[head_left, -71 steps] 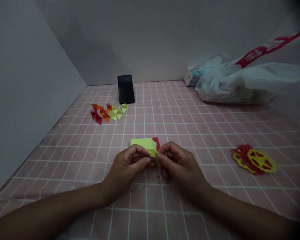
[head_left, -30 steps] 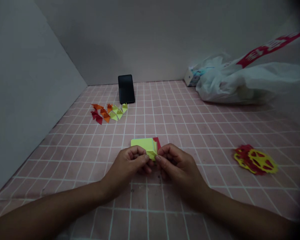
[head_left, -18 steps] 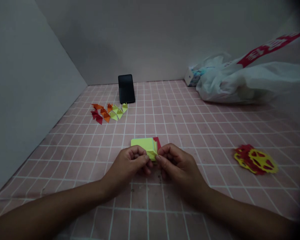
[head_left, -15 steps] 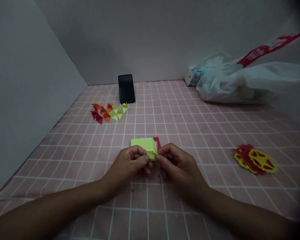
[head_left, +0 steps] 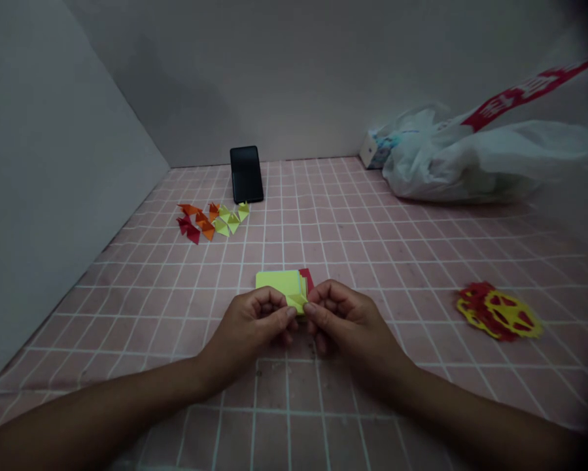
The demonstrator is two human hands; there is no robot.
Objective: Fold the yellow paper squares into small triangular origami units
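Observation:
My left hand (head_left: 252, 327) and my right hand (head_left: 345, 320) meet at the middle of the pink tiled table (head_left: 372, 242). Both pinch a small folded yellow-green paper piece (head_left: 297, 301) between thumb and fingers. Just behind the hands lies a stack of square paper sheets (head_left: 281, 282), yellow-green on top with red showing at its right edge. A group of small folded paper triangles (head_left: 210, 221), red, orange and yellow-green, lies further back on the left.
A black phone (head_left: 246, 174) leans against the back wall. A white plastic bag (head_left: 475, 160) with a small box beside it fills the back right. A red and yellow cut-paper wheel (head_left: 500, 312) lies at the right. A grey wall bounds the left side.
Both hands stay in place; the fingers have shifted slightly on the small yellow-green piece. Nothing else has moved.

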